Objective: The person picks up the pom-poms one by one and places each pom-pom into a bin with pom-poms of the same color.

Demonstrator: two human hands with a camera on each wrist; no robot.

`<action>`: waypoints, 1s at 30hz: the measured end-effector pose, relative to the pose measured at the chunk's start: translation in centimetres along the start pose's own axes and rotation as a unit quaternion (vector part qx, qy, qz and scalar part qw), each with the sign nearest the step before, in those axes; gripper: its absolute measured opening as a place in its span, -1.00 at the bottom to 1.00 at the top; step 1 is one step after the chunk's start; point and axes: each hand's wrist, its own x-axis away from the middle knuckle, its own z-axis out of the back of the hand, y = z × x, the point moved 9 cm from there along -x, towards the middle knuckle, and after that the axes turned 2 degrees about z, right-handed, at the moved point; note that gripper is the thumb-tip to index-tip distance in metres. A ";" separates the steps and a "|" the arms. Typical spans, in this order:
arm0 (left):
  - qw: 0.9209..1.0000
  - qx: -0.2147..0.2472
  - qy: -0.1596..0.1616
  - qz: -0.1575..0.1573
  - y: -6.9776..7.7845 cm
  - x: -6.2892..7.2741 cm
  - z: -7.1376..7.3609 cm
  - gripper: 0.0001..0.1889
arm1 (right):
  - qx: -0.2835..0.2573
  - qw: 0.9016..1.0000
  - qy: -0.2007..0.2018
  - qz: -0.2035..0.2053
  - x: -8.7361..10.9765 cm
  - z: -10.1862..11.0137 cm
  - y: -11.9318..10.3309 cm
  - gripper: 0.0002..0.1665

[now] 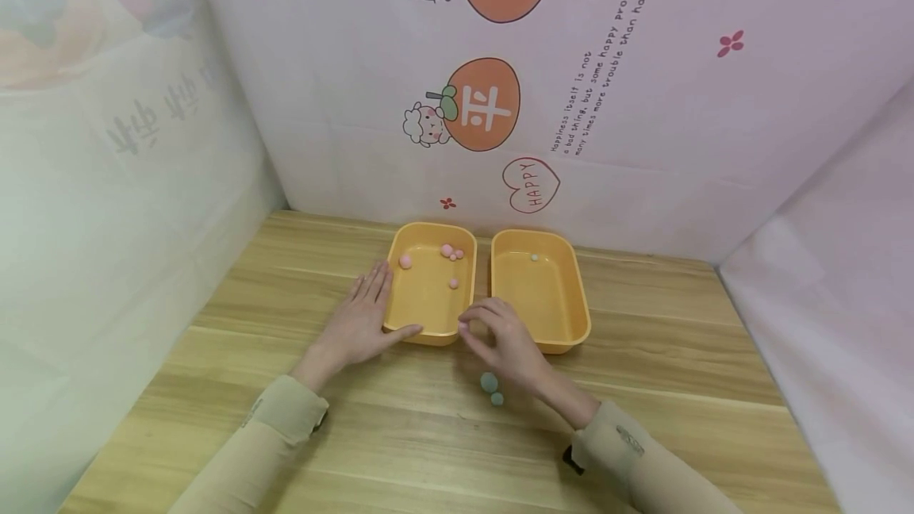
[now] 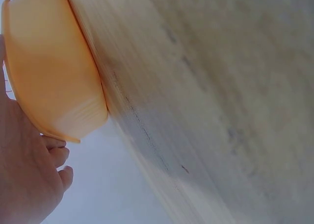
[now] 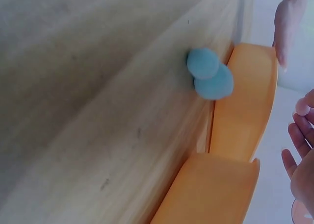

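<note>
In the head view, the right hand pinches a pink ball at about five o'clock of the left tray, while the left hand lies with fingers outstretched against that tray's nine o'clock side. Pink pompoms lie inside at ten, one and three o'clock. Two blue-green balls sit on the table at six o'clock from the right hand, and a tiny ball, probably pale green, lies at twelve in the right tray.
</note>
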 end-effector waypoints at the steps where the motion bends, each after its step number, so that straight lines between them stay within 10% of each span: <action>1: 1.000 0.001 0.000 0.000 0.0 0.0 0.0 0.29 | 0.001 1.000 0.001 0.000 -0.2 0.0 0.2 -0.85; 30: 1.000 0.000 -0.009 0.002 -0.4 -0.4 -0.5 0.30 | 0.021 0.996 0.007 -0.082 -5.2 -1.5 5.9 -0.92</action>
